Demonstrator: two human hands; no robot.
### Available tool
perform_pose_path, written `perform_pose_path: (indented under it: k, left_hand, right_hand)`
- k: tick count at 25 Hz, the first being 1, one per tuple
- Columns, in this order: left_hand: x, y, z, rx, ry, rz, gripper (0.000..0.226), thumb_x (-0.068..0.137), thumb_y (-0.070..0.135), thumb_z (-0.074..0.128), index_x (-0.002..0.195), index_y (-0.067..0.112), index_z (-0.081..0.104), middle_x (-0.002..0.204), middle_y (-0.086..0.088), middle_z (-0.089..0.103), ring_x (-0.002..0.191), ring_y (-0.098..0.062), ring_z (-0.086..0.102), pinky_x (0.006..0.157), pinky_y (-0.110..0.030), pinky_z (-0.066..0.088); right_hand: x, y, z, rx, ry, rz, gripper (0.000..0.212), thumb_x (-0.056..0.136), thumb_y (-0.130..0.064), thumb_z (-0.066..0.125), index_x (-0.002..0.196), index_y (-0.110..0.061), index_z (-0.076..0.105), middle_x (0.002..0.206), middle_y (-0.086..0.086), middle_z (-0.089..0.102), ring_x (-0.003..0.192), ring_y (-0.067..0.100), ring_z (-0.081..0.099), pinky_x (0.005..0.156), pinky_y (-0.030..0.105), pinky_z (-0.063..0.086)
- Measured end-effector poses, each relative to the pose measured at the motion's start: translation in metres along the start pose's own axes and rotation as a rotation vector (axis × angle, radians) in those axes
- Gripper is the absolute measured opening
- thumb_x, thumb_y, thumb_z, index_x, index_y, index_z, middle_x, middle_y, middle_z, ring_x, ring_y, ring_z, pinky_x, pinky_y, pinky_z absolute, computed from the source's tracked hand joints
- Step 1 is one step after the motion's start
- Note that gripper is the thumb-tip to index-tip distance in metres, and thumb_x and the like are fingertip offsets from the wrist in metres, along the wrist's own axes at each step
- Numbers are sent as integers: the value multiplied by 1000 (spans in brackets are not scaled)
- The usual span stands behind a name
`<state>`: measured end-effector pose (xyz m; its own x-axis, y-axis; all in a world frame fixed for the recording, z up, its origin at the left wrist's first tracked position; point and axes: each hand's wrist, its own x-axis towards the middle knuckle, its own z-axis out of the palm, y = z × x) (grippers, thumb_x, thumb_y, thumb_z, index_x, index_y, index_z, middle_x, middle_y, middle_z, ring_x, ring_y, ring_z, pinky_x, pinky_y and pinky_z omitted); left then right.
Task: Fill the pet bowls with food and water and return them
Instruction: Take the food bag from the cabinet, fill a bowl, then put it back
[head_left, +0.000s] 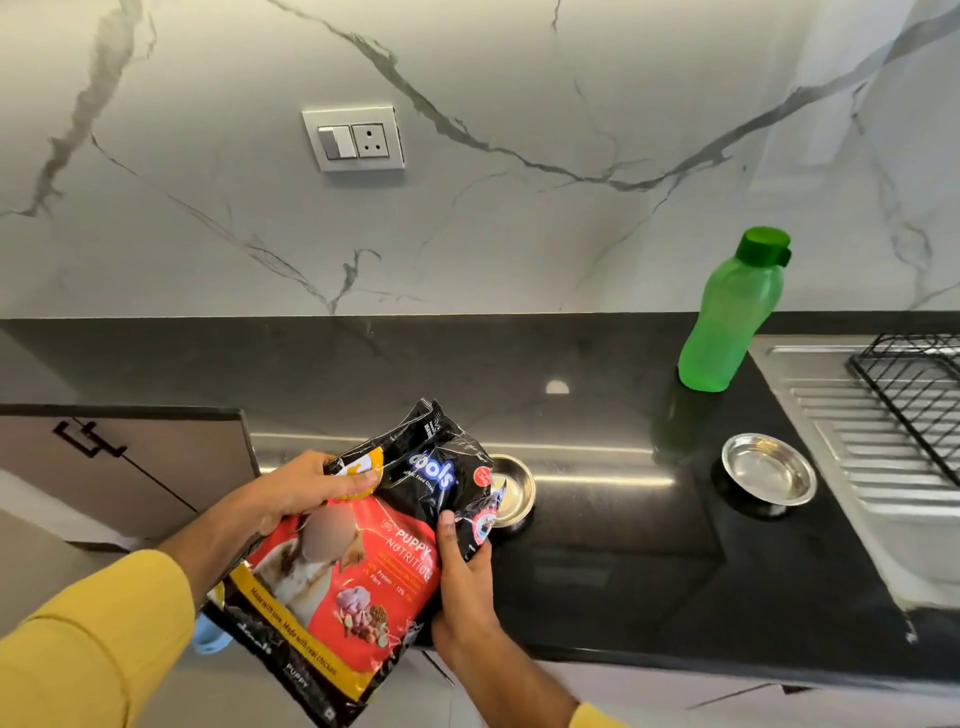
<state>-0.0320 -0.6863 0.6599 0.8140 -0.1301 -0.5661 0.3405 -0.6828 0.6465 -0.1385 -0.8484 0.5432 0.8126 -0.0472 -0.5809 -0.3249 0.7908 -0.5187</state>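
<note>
A red and black bag of puppy food (358, 561) is held tilted above the front of the black counter (597, 545). My left hand (306, 488) grips its upper left edge and my right hand (462, 577) holds its right side. Just behind the bag's top stands a steel pet bowl (514, 488), partly hidden by the bag, and I cannot tell what is in it. A second steel bowl (769, 475) sits empty further right, near the sink's drainboard. A green water bottle (732, 312) with its cap on stands upright at the back right.
A steel sink drainboard (841, 410) with a black wire rack (914, 384) lies at the right. A marble wall with a switch and socket plate (356, 137) rises behind the counter. A lower cabinet top (124, 457) is at the left.
</note>
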Motion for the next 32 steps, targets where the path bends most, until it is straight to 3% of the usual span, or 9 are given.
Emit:
perform_pose_path:
  k: [5,9,12,17,27,32]
  left_hand:
    - [-3,9,-1,20,-4,-39,46,78,44,79,95,2,70,94,-22,77,88,-37,74,91,-51,55]
    - [-6,14,-1,38,-2,-54,44,80,42,79,95,2,69,91,-21,78,80,-32,75,83,-44,58]
    - [-8,17,-1,47,14,-62,48,79,44,80,96,0,70,90,-20,78,84,-34,75,86,-46,58]
    - [-12,22,0,67,20,-53,42,79,43,79,87,3,71,84,-18,79,70,-27,74,84,-44,58]
    - [-20,31,3,81,46,-50,33,80,41,79,88,9,70,84,-14,79,74,-26,74,85,-45,58]
    - [-24,35,4,97,50,-14,29,82,38,78,84,11,69,74,-6,79,65,-19,73,69,-32,57]
  right_hand:
    - [2,1,2,16,-4,24,60,79,-42,81,130,-27,55,116,13,77,104,36,74,92,60,57]
    - [2,-1,2,33,-10,36,77,61,-53,89,127,-29,57,114,12,77,103,35,75,90,62,57]
    - [1,-1,2,40,-9,46,70,67,-49,86,127,-28,56,113,13,78,101,36,75,89,62,58]
    - [0,-3,2,53,-18,48,69,68,-49,87,126,-30,56,111,13,78,101,36,75,89,61,58]
    - [-7,-9,4,73,-25,88,46,83,-36,78,124,-27,58,109,15,78,101,38,75,88,62,58]
    - [-7,-5,4,84,-15,91,57,70,-44,82,120,-33,58,111,15,78,103,38,74,90,64,56]
